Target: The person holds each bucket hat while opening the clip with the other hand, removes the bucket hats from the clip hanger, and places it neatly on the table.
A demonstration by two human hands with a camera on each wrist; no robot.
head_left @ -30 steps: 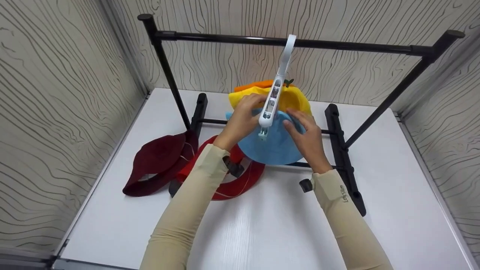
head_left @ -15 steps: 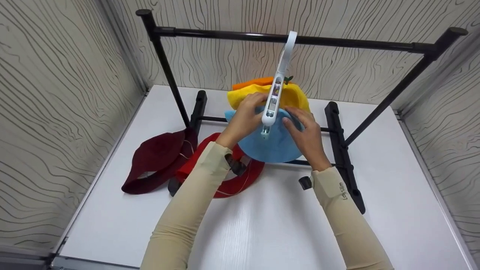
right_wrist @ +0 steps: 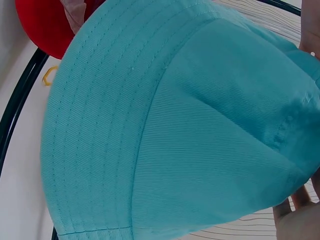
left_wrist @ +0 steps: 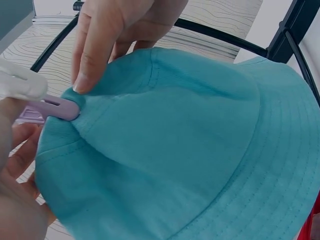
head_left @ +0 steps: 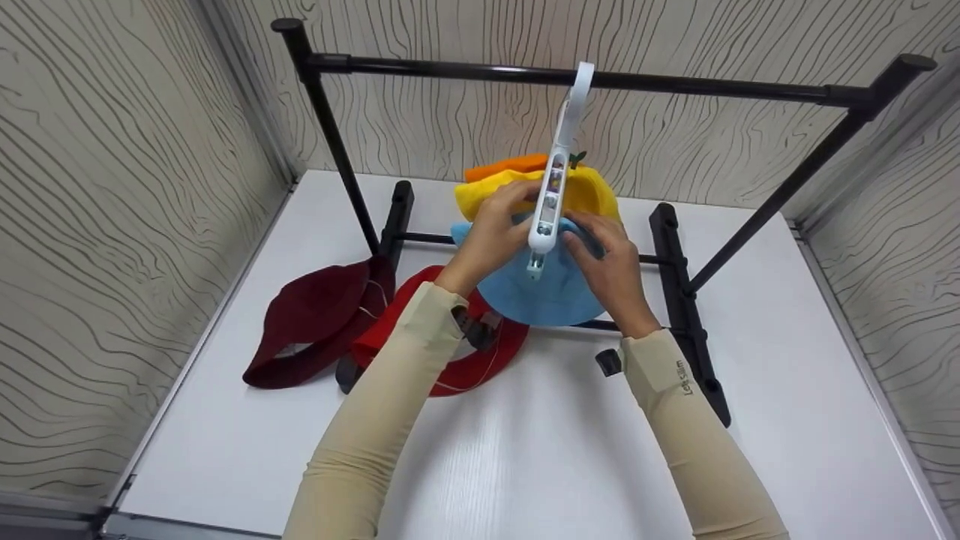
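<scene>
A light blue bucket hat (head_left: 540, 292) hangs from a white clip hanger (head_left: 555, 184) hooked over a black rack bar. In the left wrist view a light purple clip (left_wrist: 62, 107) bites the fold of its crown. My left hand (head_left: 491, 236) pinches the hanger beside that clip, thumb at its white end and fingers behind. On the other side, my right hand (head_left: 611, 270) holds the top of the crown, thumb in front and the other fingers partly hidden behind the cloth. The brim points down and toward me, filling much of the right wrist view (right_wrist: 100, 130).
Behind the blue hat are a yellow hat (head_left: 592, 191) and an orange hat (head_left: 506, 166) with a green sprout. A red hat (head_left: 495, 360) and a maroon hat (head_left: 315, 315) lie at the left on the white table (head_left: 517, 465). The black rack (head_left: 450, 70) stands around them.
The hanger's lower end and my left hand have shifted slightly right. Between the first and second frames the whole view moved up a little. Both hands keep their holds.
</scene>
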